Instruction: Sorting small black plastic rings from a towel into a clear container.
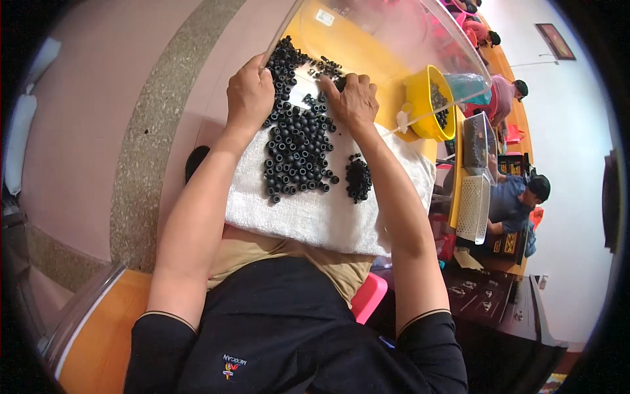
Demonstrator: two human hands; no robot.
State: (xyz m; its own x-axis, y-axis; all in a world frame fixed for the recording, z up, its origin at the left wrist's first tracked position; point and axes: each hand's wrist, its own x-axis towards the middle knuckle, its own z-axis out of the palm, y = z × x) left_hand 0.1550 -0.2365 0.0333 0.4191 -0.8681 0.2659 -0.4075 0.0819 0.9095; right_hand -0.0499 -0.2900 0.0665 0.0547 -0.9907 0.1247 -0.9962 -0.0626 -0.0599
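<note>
My left hand is closed at the near left edge of a large clear plastic bin; its fingertips are partly hidden. Opposite it, my right hand rests over loose black pieces, thumb stretched away from its curved fingers. Between the hands and toward me spreads a pile of small black ring-shaped parts, round with a hole in many of them. A separate small heap of finer black pieces sits by my right forearm. These two piles lie on a white cloth over my lap.
A yellow tub of dark grey parts stands on the yellow table at right. Beyond it are a clear box and a white perforated basket. Several people work along the right. A pink stool shows beneath me.
</note>
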